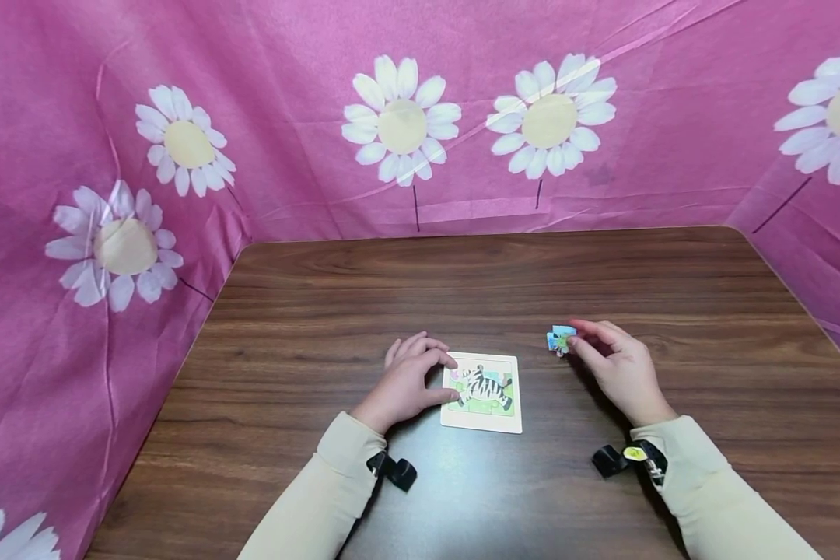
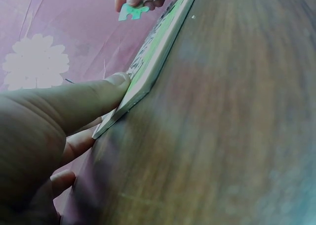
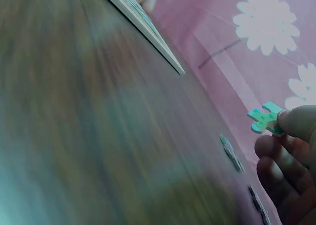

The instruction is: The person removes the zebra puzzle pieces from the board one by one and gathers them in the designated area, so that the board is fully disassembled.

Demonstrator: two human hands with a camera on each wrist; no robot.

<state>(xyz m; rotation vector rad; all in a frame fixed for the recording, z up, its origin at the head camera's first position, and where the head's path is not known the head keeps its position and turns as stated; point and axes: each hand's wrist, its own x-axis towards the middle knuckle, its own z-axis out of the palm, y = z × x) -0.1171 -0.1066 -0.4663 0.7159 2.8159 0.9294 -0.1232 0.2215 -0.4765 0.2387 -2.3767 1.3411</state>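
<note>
A square puzzle board (image 1: 486, 425) with a pale frame and a zebra picture lies on the table. My left hand (image 1: 407, 385) rests at its left side, the thumb and index fingertip touching the frame and picture edge. In the left wrist view the thumb (image 2: 106, 94) lies on the board's face, the other fingers beyond its edge. To the right of the board, my right hand (image 1: 623, 369) pinches a small green and blue jigsaw piece (image 3: 264, 120) between thumb and fingertips, above the table. Blue loose pieces (image 1: 563, 330) show next to these fingertips in the head view.
Two flat pieces, a nearer one (image 3: 231, 153) and a darker one (image 3: 259, 205), lie on the table beneath the right hand. The brown wood-grain table (image 1: 322, 295) is bordered by pink cloth (image 1: 287, 155) with daisies at the back and sides.
</note>
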